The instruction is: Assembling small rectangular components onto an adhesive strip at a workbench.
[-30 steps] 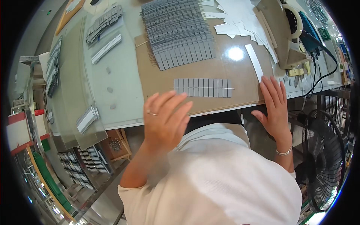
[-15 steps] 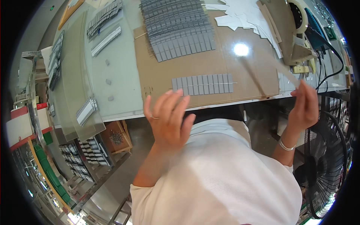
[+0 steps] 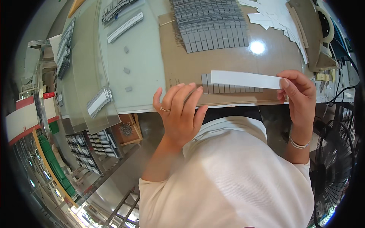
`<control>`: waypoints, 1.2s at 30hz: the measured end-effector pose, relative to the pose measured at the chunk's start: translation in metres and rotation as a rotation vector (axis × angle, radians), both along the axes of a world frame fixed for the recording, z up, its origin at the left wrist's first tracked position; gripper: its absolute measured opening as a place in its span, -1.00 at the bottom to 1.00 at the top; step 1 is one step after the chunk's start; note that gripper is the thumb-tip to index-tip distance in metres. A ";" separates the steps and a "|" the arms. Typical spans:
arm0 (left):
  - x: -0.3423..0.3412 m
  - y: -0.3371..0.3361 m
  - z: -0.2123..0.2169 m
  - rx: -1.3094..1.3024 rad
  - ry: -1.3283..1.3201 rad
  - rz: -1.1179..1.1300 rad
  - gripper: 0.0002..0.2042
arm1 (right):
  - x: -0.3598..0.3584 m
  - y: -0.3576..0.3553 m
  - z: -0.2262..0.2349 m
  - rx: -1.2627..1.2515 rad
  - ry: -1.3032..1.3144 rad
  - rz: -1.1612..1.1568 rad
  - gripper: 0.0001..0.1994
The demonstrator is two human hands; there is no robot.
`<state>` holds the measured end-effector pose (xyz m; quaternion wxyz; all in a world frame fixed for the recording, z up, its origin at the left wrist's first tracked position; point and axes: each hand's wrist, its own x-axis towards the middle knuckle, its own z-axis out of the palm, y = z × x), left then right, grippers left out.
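Between the thumb and fingers of my right hand (image 3: 298, 91) is one end of a white paper strip (image 3: 245, 79). The strip stretches leftward above a row of narrow grey pieces (image 3: 232, 90) lying near the table's front edge, and it hides much of that row. At the row's left end, my left hand (image 3: 180, 110) has its fingers spread, with nothing held. Its fingertips are close to the row's left end; whether they touch the board is hard to tell. Under the row lies a brown cardboard sheet (image 3: 182, 68).
Many grey rows (image 3: 213, 28) are stacked at the back of the cardboard. White paper strips (image 3: 279, 17) pile up at the back right, beside a tape dispenser (image 3: 325, 49). Small grey pieces (image 3: 126, 70) lie on the left glass. A fan (image 3: 330, 163) stands at my right.
My right hand has brought the white paper strip leftward over the grey row, where before it was off to the right. The left hand stays spread near the row's left end.
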<state>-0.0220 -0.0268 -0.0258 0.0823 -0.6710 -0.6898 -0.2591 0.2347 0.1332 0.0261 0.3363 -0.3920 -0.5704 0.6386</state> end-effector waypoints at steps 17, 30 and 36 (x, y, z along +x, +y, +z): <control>-0.008 0.007 -0.009 0.111 0.009 -0.060 -0.75 | -0.027 -0.009 -0.013 -0.029 -0.301 -0.019 -0.86; -0.009 0.004 -0.004 0.015 0.111 -0.071 -0.75 | 0.019 0.012 0.014 0.267 -0.230 -0.355 -0.77; -0.012 0.003 -0.011 0.096 0.119 -0.084 -0.74 | 0.094 0.106 0.051 1.203 -0.878 -0.522 -0.71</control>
